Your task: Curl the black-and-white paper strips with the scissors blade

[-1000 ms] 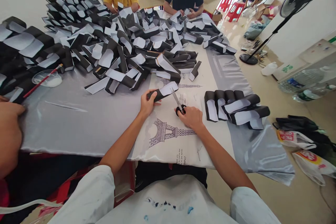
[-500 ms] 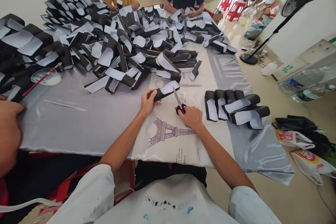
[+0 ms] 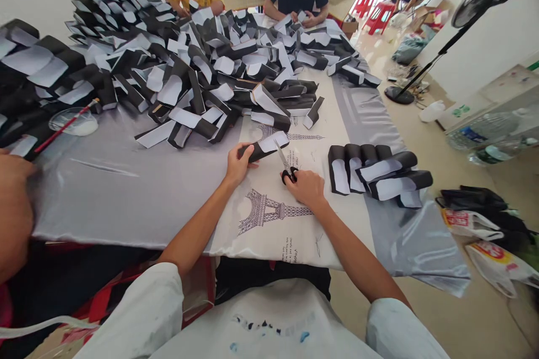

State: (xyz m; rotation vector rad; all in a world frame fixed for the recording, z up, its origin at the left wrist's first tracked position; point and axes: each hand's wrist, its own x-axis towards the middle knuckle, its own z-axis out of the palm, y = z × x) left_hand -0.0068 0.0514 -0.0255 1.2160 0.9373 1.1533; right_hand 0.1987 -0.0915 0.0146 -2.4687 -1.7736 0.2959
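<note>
Over the middle of the table, my left hand (image 3: pixel 240 162) is closed around one end of a folded black-and-white paper box piece (image 3: pixel 269 146). Its white flap faces up and its far end points right. My right hand (image 3: pixel 308 188) grips a pair of scissors (image 3: pixel 289 171) with black handles. The blades point up and left, with the tips at the near edge of the white flap; whether they touch it I cannot tell. Beneath both hands lies a cream cloth (image 3: pixel 256 241) printed with Eiffel Towers. Right of my right hand sits a small group of similar pieces (image 3: pixel 377 171).
A large heap of black-and-white paper pieces (image 3: pixel 227 67) covers the table's far side. On the left are a clear dish (image 3: pixel 82 124) with a red brush (image 3: pixel 63 126) and a co-worker's arm (image 3: pixel 14 207). Two people sit opposite. A standing fan (image 3: pixel 446 45) is on the right.
The scissors' blades have shifted slightly left and down along the white flap, and the held paper piece has moved a little. The co-worker's hand at left has moved slightly.
</note>
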